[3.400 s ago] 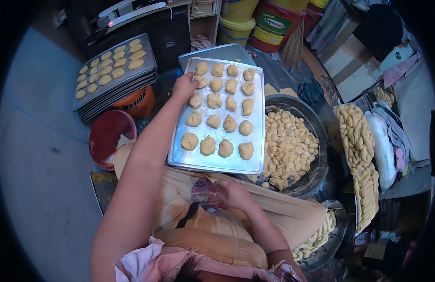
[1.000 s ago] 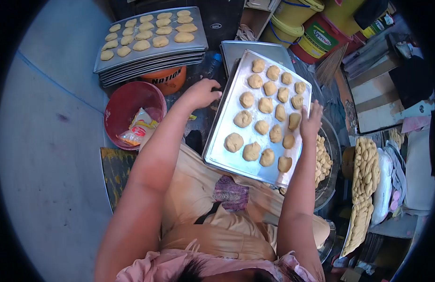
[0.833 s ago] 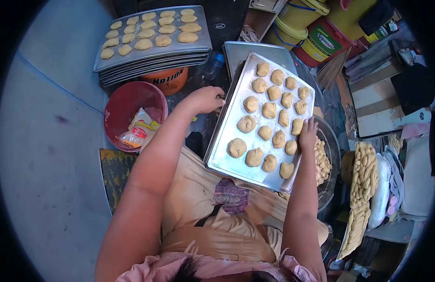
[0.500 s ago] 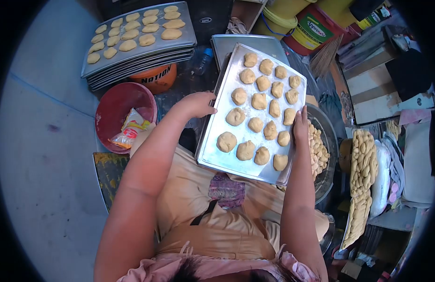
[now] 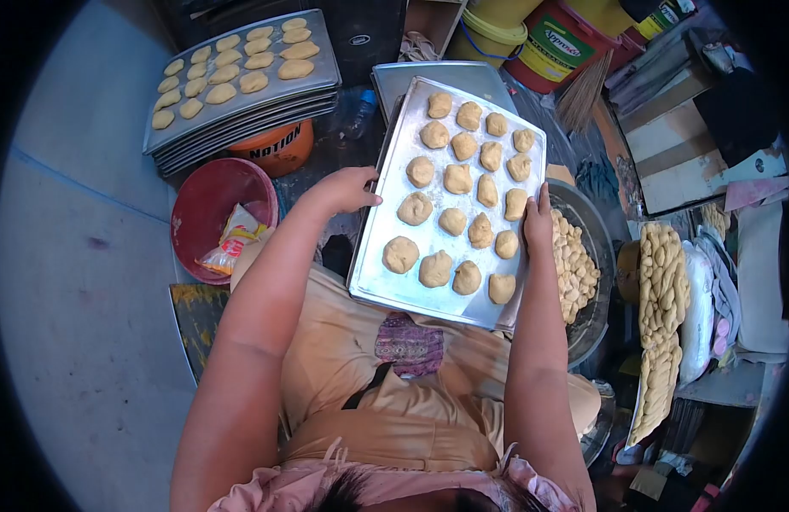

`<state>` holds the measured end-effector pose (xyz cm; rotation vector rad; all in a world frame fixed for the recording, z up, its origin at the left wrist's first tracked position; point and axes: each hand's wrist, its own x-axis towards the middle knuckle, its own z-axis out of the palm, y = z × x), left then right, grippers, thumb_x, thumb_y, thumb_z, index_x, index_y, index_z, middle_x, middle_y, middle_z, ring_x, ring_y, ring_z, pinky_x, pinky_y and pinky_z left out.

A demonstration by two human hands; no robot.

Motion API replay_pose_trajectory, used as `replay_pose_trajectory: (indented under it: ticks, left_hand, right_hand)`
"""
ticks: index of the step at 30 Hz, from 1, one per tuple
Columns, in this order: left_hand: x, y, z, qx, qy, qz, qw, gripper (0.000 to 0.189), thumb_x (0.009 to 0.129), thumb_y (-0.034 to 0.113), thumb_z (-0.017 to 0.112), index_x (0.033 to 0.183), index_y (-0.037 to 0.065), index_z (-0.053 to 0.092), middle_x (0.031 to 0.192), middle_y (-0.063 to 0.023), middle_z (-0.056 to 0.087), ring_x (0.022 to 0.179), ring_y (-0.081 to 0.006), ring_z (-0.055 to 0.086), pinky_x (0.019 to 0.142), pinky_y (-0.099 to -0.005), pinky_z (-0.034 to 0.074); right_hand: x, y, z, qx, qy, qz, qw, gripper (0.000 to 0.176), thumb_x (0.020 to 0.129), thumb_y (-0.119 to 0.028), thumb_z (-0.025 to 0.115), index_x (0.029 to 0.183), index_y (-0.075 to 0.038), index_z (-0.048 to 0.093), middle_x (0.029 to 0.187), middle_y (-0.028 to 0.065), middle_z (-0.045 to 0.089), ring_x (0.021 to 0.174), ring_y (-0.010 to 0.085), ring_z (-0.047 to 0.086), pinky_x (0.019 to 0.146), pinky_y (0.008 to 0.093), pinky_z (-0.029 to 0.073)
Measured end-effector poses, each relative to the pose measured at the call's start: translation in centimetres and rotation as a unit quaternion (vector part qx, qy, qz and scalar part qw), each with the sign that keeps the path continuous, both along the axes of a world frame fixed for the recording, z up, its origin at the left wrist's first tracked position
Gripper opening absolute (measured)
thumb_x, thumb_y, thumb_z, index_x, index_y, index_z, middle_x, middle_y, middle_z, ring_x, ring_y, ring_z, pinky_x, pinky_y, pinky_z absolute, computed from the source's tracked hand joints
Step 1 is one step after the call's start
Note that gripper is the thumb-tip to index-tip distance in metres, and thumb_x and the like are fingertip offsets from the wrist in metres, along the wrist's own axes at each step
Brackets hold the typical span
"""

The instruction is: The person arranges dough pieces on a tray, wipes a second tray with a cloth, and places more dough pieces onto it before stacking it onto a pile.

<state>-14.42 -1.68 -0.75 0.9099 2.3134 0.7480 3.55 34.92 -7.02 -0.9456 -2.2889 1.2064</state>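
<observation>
A metal baking tray (image 5: 373, 290) lies tilted in front of me above my lap, with what looks like another tray beneath it. Rows of round dough pieces (image 5: 457, 179) sit on its floured surface. My left hand (image 5: 350, 189) is closed on the tray's left edge, thumb on the rim. On the right edge, my right hand (image 5: 538, 224) grips with its fingers along the side. Part of each hand's fingers is hidden under the tray. Just right of my right hand, a large round basin (image 5: 602, 286) holds many small dough pieces (image 5: 573, 264).
At upper left, a stack of trays (image 5: 241, 128) bearing flattened dough rests on an orange bucket (image 5: 279, 149). Below it stands a red tub (image 5: 189, 205) with a plastic packet (image 5: 236, 239). Dough strips (image 5: 659, 316) lie at right. Buckets (image 5: 552, 51) and a broom (image 5: 579, 102) stand behind.
The tray and both hands appear slightly further left in view, but the surroundings at upper left have shifted similarly. Both hands keep their hold on the tray.
</observation>
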Motion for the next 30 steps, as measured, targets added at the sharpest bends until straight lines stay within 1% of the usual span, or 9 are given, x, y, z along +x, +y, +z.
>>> replay_pose_trajectory:
  ticks: [3,6,9,12,14,18,21,25,30]
  left_hand:
    - [-0.1,0.0,0.2,-0.006,-0.012,0.003,1.000,0.051,0.080,0.025,0.073,0.122,-0.001,0.058,0.121,-0.0229,0.062,0.114,-0.0355,0.058,0.097,-0.0391,0.045]
    - [0.0,0.1,0.5,-0.016,-0.024,0.010,1.000,0.052,0.081,0.025,0.073,0.123,-0.001,0.057,0.121,-0.0227,0.062,0.114,-0.0351,0.059,0.097,-0.0389,0.045]
    - [-0.2,0.1,0.1,-0.014,-0.022,0.011,1.000,0.051,0.080,0.025,0.073,0.122,-0.001,0.058,0.120,-0.0225,0.062,0.114,-0.0350,0.059,0.097,-0.0390,0.045]
    - [-0.2,0.0,-0.1,-0.006,-0.006,0.002,1.000,0.051,0.080,0.025,0.073,0.121,-0.001,0.058,0.119,-0.0224,0.063,0.113,-0.0351,0.059,0.096,-0.0394,0.046]
    - [-0.2,-0.1,-0.3,0.007,0.016,-0.006,1.000,0.050,0.080,0.025,0.073,0.121,-0.001,0.058,0.118,-0.0225,0.063,0.112,-0.0353,0.060,0.096,-0.0397,0.046]
    - [-0.3,-0.2,-0.6,0.006,0.024,-0.010,1.000,0.050,0.080,0.025,0.073,0.120,0.000,0.059,0.119,-0.0221,0.062,0.112,-0.0358,0.059,0.096,-0.0401,0.046]
    - [-0.1,-0.1,-0.1,-0.003,0.017,-0.001,1.000,0.049,0.080,0.025,0.073,0.120,0.001,0.059,0.120,-0.0217,0.062,0.113,-0.0359,0.059,0.096,-0.0401,0.045]
    - [-0.1,0.0,0.0,-0.010,0.012,0.002,1.000,0.050,0.080,0.025,0.072,0.121,0.001,0.059,0.121,-0.0216,0.061,0.114,-0.0358,0.058,0.097,-0.0403,0.045]
    - [-0.2,0.0,-0.3,-0.008,0.003,0.001,1.000,0.052,0.080,0.027,0.072,0.123,0.001,0.058,0.121,-0.0220,0.061,0.116,-0.0363,0.056,0.098,-0.0408,0.044]
  right_hand:
    - [-0.1,0.3,-0.4,0.015,0.003,-0.001,1.000,0.057,0.098,-0.021,0.045,0.151,-0.010,0.027,0.143,0.0251,0.043,0.131,0.0345,0.045,0.107,0.0358,0.035]
    - [-0.2,0.6,-0.9,0.005,0.015,0.001,1.000,0.057,0.098,-0.020,0.045,0.151,-0.010,0.027,0.143,0.0253,0.043,0.131,0.0346,0.045,0.107,0.0360,0.036]
    - [-0.1,-0.1,-0.2,0.044,-0.008,-0.005,0.999,0.057,0.098,-0.021,0.045,0.150,-0.009,0.028,0.143,0.0252,0.043,0.131,0.0344,0.045,0.107,0.0360,0.035]
    - [0.0,-1.2,1.7,0.006,-0.024,-0.014,1.000,0.057,0.097,-0.020,0.046,0.150,-0.007,0.028,0.143,0.0247,0.043,0.132,0.0339,0.045,0.108,0.0356,0.035]
    - [0.0,-0.9,1.2,0.016,-0.018,-0.012,1.000,0.057,0.097,-0.020,0.046,0.150,-0.007,0.028,0.144,0.0242,0.043,0.132,0.0338,0.045,0.108,0.0353,0.034]
    - [0.0,-0.5,0.3,0.036,-0.008,-0.009,0.999,0.056,0.097,-0.019,0.046,0.149,-0.007,0.029,0.145,0.0234,0.042,0.133,0.0338,0.044,0.108,0.0352,0.033]
    - [0.2,-0.6,0.3,0.011,0.016,-0.005,1.000,0.056,0.097,-0.018,0.046,0.149,-0.007,0.029,0.146,0.0231,0.041,0.134,0.0334,0.043,0.109,0.0354,0.033]
    - [0.1,-0.6,0.3,0.017,0.000,-0.015,1.000,0.055,0.097,-0.018,0.046,0.149,-0.007,0.030,0.146,0.0227,0.041,0.133,0.0325,0.043,0.109,0.0351,0.033]
    - [0.2,-0.1,-0.3,0.013,0.011,-0.007,1.000,0.055,0.098,-0.019,0.047,0.149,-0.007,0.030,0.146,0.0222,0.041,0.133,0.0324,0.043,0.109,0.0351,0.033]
